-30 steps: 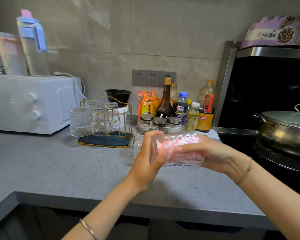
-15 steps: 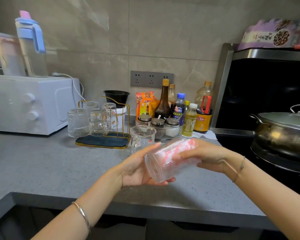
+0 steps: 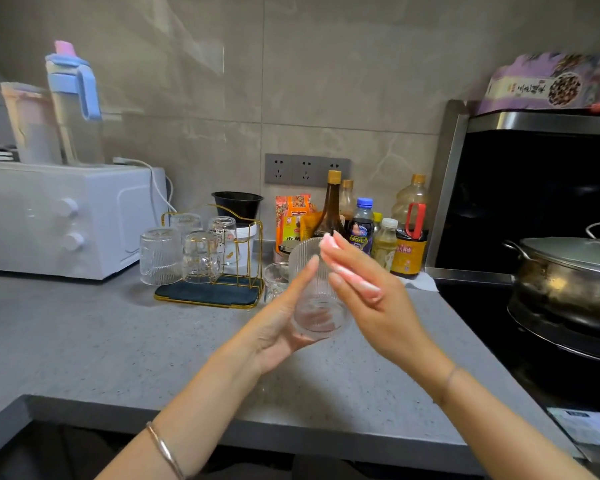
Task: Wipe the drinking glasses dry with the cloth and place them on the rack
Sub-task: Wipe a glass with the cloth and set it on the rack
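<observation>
Gripping ribbed clear glass [image 3: 321, 306], left hand [image 3: 278, 327] fingers curled; right hand [image 3: 371, 306] pinching pink cloth [image 3: 355, 276].

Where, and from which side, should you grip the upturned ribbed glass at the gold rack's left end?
Grip the upturned ribbed glass round its side wall at mid-height, coming from the front-left. It stands mouth down, so the rim is unreachable, and a neighbouring glass crowds its right; the left and front are free.
</observation>
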The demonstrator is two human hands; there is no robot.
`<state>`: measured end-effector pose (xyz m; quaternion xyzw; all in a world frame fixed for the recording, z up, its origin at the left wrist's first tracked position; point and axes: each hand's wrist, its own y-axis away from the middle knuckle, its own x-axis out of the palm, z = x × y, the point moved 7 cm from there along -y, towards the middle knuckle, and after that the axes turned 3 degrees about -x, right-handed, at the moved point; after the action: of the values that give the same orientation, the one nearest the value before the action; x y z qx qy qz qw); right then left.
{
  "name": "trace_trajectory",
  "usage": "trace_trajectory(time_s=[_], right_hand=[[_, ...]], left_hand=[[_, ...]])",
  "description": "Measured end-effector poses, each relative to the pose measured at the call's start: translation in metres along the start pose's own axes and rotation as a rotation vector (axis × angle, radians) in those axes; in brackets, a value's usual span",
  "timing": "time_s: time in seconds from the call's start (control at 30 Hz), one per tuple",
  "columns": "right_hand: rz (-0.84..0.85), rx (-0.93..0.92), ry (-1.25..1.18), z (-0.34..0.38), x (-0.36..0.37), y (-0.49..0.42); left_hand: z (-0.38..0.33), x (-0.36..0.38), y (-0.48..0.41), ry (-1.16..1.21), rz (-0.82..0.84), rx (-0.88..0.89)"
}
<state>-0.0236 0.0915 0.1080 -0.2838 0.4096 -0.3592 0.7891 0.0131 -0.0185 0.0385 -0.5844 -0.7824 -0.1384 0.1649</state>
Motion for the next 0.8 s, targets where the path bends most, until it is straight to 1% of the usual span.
trace_trajectory(time_s=[0.1,0.2,0.3,0.33,0.4,0.47,0.5,0.53,0.6,0.67,0.7,0.8], right_hand=[[0.015,-0.081,0.031,0.003,0.009,0.005],[0.016,-0.188,0.009,0.012,0.017,0.021],[0.032,-0.285,0.011,0.016,0.025,0.04],[-0.003,-0.298,-0.009,0.018,0.024,0.043],[-0.136,-0.314,-0.022,0.024,0.014,0.043],[-0.256,-0.359,0.077,0.032,0.006,0.039],[-0.27,-0.397,0.154,0.035,0.006,0.035],[-0.246,-0.443,0.249,0.036,0.009,0.032],[-0.134,-0.529,0.51,0.031,0.025,0.028],[-0.045,-0.581,0.725,0.018,0.037,0.03],[-0.037,-0.593,0.771,0.013,0.039,0.032],[-0.004,-0.648,0.791,0.012,0.042,0.04]], left_hand=[[-0.005,-0.001,0.0,0.02,-0.033,0.027],[-0.007,-0.006,-0.002,0.122,-0.039,0.029],[-0.008,-0.015,-0.005,0.17,-0.105,0.0],[-0.007,-0.016,-0.005,0.196,-0.116,-0.007],[-0.006,-0.017,-0.005,0.261,-0.143,-0.015],[-0.004,-0.01,-0.002,0.319,-0.104,-0.047],[-0.003,-0.005,-0.001,0.355,-0.062,-0.066],[-0.003,0.001,0.002,0.376,-0.025,-0.076],[-0.004,0.009,0.003,0.404,0.058,-0.062],[-0.006,0.016,0.006,0.393,0.097,-0.047],[-0.007,0.016,0.006,0.368,0.09,-0.037],[-0.012,0.018,0.009,0.331,0.066,-0.055]])
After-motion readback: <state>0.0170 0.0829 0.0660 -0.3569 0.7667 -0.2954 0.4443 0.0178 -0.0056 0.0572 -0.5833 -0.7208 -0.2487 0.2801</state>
